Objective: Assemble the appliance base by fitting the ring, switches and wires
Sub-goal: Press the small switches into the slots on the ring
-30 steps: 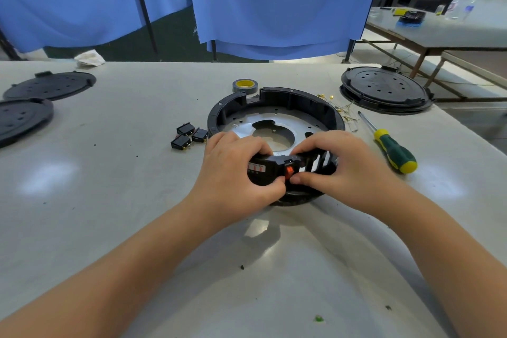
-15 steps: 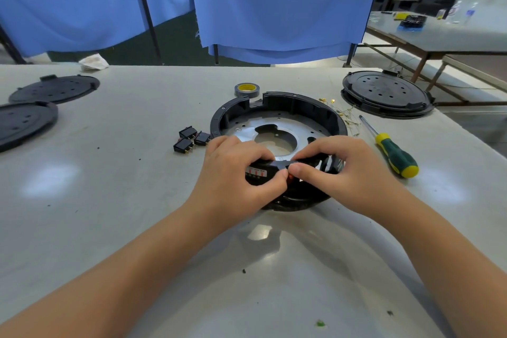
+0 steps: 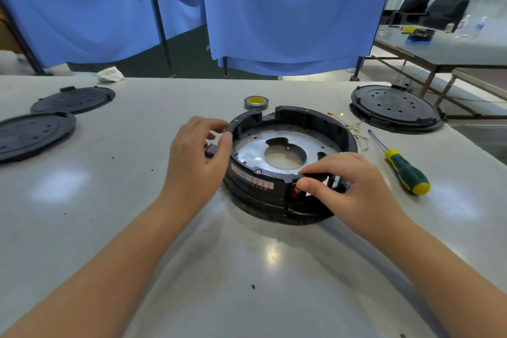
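The round black appliance base (image 3: 307, 118) with a silver inner plate lies at the table's middle. My right hand (image 3: 354, 186) grips its near rim: the fingers curl over the top edge and the thumb presses beside an orange switch (image 3: 295, 192) set in the front wall. My left hand (image 3: 197, 156) is at the base's left side, fingers curled over the loose black switches (image 3: 210, 150), of which only one shows. Whether it holds one is hidden. Thin wires with gold terminals (image 3: 354, 126) lie behind the base on the right.
A green and yellow screwdriver (image 3: 406, 170) lies right of the base. A tape roll (image 3: 256, 102) sits behind it. Black round covers rest at the far left (image 3: 35, 134), (image 3: 72, 100) and far right (image 3: 395, 108). Blue curtains hang beyond the table's far edge.
My left hand left the base's front wall and moved left over the loose switches. My right hand stays on the front rim by the orange switch.
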The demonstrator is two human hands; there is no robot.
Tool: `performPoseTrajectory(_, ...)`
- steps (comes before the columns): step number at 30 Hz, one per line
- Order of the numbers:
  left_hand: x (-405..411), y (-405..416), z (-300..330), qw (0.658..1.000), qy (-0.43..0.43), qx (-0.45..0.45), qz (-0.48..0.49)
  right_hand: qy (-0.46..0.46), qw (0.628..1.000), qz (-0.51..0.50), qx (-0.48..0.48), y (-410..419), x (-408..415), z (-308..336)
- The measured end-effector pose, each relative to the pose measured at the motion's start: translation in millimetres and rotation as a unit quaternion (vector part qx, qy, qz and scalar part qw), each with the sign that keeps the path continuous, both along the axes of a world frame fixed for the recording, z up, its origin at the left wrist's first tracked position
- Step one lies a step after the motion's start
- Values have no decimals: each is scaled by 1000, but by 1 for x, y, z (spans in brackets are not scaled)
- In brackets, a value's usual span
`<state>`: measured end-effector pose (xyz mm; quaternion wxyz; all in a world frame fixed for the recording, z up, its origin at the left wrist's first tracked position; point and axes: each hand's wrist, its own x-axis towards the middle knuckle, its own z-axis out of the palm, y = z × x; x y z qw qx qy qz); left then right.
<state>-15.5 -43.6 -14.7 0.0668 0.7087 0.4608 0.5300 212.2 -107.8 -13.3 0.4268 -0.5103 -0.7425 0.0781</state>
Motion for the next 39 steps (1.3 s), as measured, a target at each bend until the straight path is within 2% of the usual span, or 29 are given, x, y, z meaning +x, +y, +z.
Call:
performPoseTrajectory(3,-28,25,-11,984,27,-109,136,-5,1000,1,17,2,-6,-3)
performPoseTrajectory(6,-39,39,-24,938,127,-238,219,-5,1000,0,23,3,-8,-3)
performPoseTrajectory(9,-39,45,-33,905,201,-277,251,-6,1000,-5,27,3,-8,-5)
performPoseTrajectory(13,-37,45,-36,916,202,-238,253,-4,1000,-7,20,2,-9,-5)
performPoseTrajectory(17,-36,40,-27,947,118,-210,213,-11,1000,-7,9,-1,-9,-3)
performPoseTrajectory(20,-31,27,-11,983,16,-110,148,-18,1000,-9,4,-2,-10,-1)
performPoseTrajectory(22,-20,10,1,997,-17,-30,69,-15,1000,-8,4,-5,-11,0)
performPoseTrajectory(25,3,-19,12,996,15,72,-52,11,1000,5,2,-9,-12,2)
performPoseTrajectory(27,17,-32,13,987,56,114,-99,34,999,25,-4,-11,-13,5)
performPoseTrajectory(31,34,-42,4,977,70,120,-161,93,993,66,-22,-15,-20,10)
performPoseTrajectory(39,41,-49,-3,977,39,100,-184,116,990,76,-14,-14,-23,10)
